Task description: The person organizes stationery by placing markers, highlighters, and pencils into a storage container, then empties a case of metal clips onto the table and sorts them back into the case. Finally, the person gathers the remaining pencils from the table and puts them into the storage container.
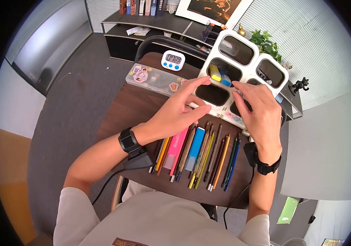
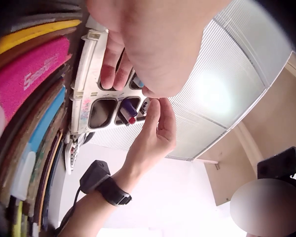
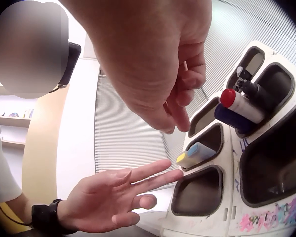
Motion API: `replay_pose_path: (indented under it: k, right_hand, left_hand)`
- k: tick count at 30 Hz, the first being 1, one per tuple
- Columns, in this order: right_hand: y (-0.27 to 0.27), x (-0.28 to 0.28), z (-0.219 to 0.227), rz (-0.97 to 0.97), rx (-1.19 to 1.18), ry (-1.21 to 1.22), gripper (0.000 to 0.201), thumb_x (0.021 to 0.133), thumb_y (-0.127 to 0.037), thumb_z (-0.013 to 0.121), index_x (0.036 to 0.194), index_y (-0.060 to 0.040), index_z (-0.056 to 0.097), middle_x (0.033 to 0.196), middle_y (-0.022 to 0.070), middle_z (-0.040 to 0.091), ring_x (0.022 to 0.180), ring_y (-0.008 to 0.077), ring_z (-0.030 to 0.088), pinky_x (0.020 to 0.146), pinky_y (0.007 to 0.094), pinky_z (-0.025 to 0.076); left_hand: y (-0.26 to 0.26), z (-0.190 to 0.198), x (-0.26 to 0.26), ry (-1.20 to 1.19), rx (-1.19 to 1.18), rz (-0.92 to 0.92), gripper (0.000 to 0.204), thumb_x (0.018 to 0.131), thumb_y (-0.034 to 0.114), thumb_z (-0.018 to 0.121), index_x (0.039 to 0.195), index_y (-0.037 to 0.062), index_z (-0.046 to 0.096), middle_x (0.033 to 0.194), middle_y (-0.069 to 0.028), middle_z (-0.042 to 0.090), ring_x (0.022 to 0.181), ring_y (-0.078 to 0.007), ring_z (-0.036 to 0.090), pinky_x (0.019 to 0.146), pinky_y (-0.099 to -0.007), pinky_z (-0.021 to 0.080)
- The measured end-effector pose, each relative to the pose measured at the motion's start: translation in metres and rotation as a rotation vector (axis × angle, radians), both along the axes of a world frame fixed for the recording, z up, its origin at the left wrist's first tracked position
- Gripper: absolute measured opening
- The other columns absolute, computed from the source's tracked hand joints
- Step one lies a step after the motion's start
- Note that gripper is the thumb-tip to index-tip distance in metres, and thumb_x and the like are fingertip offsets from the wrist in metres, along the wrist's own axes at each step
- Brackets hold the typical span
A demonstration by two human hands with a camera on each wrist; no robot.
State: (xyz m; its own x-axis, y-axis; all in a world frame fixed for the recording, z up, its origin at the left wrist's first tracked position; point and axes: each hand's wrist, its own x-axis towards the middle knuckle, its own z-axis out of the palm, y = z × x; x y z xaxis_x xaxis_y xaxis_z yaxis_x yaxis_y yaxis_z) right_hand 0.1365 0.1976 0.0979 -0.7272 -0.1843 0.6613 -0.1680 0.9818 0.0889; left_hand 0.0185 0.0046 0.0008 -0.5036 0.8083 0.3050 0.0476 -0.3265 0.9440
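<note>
My left hand (image 1: 179, 108) reaches to the near left part of a white organizer (image 1: 249, 73), fingers extended and nothing held. On its other side, my right hand (image 1: 262, 112) hovers with loosely bent fingers, also holding nothing. Between both hands, a yellow highlighter (image 1: 215, 72) and a blue highlighter (image 1: 225, 77) stand in one dark compartment. In the right wrist view, a red-capped white marker (image 3: 242, 106), a dark blue marker (image 3: 230, 118) and a black bottle-like item (image 3: 259, 95) share another compartment. The compartment (image 3: 197, 192) below the highlighters looks bare inside.
Several coloured pencils (image 1: 224, 162) lie in a row, with a pink highlighter (image 1: 176, 145) and a blue highlighter (image 1: 196, 147) among them. A translucent pencil case (image 1: 155, 80) with stickers and a digital timer (image 1: 173, 60) sit at the back left. A cable (image 1: 101, 188) trails off the table.
</note>
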Motion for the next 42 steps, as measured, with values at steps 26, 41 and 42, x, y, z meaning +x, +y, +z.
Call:
replay_pose_path:
  k: [26, 41, 42]
  right_hand:
    - [-0.095, 0.058, -0.037, 0.064, -0.032, -0.875, 0.030, 0.082, -0.017, 0.080, 0.102, 0.0014, 0.065, 0.100, 0.0142, 0.064, 0.100, 0.0288, 0.066, 0.080, 0.0371, 0.057]
    - [-0.038, 0.065, 0.029, 0.105, -0.377, -0.653, 0.037, 0.077, -0.010, 0.081, 0.105, -0.0044, 0.058, 0.100, 0.0118, 0.058, 0.097, 0.0357, 0.063, 0.083, 0.0447, 0.054]
    - [-0.034, 0.065, 0.032, 0.097, -0.381, -0.670, 0.037, 0.076, -0.009, 0.081, 0.105, -0.0047, 0.058, 0.100, 0.0111, 0.058, 0.095, 0.0357, 0.062, 0.081, 0.0455, 0.054]
  left_hand:
    - [-0.001, 0.000, -0.006, 0.047, 0.053, 0.183, 0.034, 0.104, 0.004, 0.065, 0.137, 0.0070, 0.058, 0.128, -0.0040, 0.051, 0.095, -0.0064, 0.063, 0.073, -0.0213, 0.050]
    - [-0.005, 0.004, 0.001, 0.942, 0.103, 0.202, 0.039, 0.086, -0.005, 0.074, 0.122, 0.0088, 0.075, 0.104, -0.0061, 0.064, 0.080, -0.0191, 0.066, 0.064, -0.0319, 0.055]
    - [-0.006, 0.003, 0.002, 0.972, 0.096, 0.210, 0.046, 0.079, -0.002, 0.080, 0.124, 0.0097, 0.076, 0.106, -0.0065, 0.065, 0.078, -0.0230, 0.067, 0.064, -0.0361, 0.057]
